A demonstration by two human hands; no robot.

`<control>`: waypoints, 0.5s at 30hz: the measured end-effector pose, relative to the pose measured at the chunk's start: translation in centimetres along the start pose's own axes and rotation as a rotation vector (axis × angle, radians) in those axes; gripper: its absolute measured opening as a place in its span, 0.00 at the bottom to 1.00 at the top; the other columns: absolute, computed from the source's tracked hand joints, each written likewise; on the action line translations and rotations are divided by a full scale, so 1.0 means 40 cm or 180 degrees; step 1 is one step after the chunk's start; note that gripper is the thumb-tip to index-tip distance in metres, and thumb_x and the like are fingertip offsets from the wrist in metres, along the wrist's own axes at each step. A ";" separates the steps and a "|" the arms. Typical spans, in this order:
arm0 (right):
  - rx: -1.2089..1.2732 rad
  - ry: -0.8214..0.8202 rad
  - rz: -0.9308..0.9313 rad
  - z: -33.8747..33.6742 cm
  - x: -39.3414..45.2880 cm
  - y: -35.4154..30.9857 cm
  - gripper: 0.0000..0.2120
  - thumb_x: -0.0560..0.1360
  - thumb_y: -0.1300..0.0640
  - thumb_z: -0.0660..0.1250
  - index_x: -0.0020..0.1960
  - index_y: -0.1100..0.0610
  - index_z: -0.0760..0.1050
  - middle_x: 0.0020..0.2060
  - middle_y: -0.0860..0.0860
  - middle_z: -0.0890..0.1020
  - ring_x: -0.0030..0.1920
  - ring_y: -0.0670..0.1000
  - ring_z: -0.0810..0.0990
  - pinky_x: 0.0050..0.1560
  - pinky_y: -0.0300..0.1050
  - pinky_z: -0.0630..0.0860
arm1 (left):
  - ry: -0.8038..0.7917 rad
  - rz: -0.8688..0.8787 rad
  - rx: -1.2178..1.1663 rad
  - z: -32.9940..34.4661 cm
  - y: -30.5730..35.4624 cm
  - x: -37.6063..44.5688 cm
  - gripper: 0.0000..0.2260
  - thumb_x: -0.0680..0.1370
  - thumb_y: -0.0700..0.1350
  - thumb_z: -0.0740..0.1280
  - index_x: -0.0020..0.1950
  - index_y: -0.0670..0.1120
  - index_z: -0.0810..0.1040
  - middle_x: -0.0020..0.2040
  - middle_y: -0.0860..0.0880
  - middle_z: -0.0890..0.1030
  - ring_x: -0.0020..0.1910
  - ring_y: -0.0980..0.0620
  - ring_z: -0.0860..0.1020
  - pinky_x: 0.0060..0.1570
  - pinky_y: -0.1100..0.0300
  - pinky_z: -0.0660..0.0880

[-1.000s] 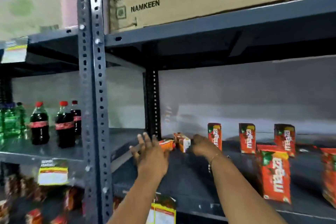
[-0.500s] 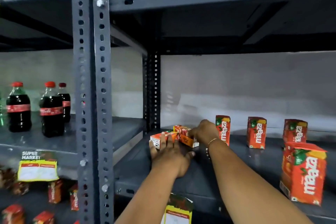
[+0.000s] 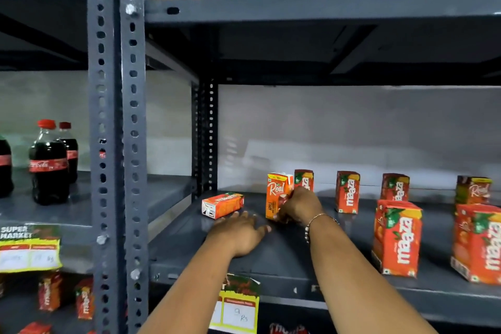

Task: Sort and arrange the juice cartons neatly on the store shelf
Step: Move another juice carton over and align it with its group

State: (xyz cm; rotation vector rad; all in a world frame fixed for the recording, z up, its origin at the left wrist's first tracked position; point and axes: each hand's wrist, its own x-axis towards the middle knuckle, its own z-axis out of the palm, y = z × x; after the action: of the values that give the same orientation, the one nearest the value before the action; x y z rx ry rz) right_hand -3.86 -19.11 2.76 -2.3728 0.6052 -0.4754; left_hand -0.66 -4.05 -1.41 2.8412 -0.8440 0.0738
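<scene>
- Real carton [image 3: 277, 195]: orange, apple label, upright on the shelf [image 3: 271, 257], held at its right side.
- Fallen Maaza carton [image 3: 222, 204]: lying on its side, left of the Real carton, apart from it.
- Back-row Maaza cartons [image 3: 347, 192]: red, upright, spaced along the wall.
- Front Maaza cartons [image 3: 397, 237]: larger in view, upright near the shelf edge.
- Far Real carton [image 3: 473, 189]: upright, at the back right.

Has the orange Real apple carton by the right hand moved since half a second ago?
Yes. The Real apple carton lay flat near the rear upright; now the right hand holds it upright, farther right.
</scene>
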 end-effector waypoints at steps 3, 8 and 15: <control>0.0263 0.0214 -0.0057 0.008 -0.012 0.005 0.20 0.71 0.58 0.72 0.60 0.62 0.74 0.58 0.58 0.80 0.59 0.58 0.78 0.58 0.49 0.74 | -0.0060 -0.0003 0.0063 0.000 0.001 0.001 0.31 0.78 0.64 0.47 0.78 0.51 0.53 0.80 0.49 0.49 0.78 0.48 0.49 0.73 0.47 0.50; 0.0462 0.0958 -0.0551 0.001 -0.065 -0.014 0.14 0.71 0.59 0.70 0.55 0.60 0.75 0.52 0.58 0.82 0.53 0.59 0.80 0.49 0.46 0.75 | -0.0026 0.0018 0.0064 -0.003 0.004 -0.006 0.30 0.79 0.63 0.46 0.78 0.52 0.54 0.80 0.50 0.50 0.78 0.49 0.48 0.72 0.45 0.49; 0.0838 0.1248 -0.1218 -0.249 -0.148 -0.081 0.16 0.64 0.57 0.77 0.49 0.54 0.76 0.43 0.49 0.82 0.45 0.50 0.79 0.41 0.39 0.73 | 0.0604 0.0162 -0.0266 -0.052 0.057 -0.037 0.30 0.79 0.63 0.45 0.78 0.50 0.52 0.80 0.50 0.50 0.78 0.50 0.46 0.73 0.44 0.47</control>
State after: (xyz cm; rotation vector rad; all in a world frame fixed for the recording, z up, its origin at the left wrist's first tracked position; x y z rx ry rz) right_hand -12.51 -18.62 11.12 -2.1526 0.2276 -1.1345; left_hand -3.14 -4.73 0.85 2.6831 -0.8566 0.3023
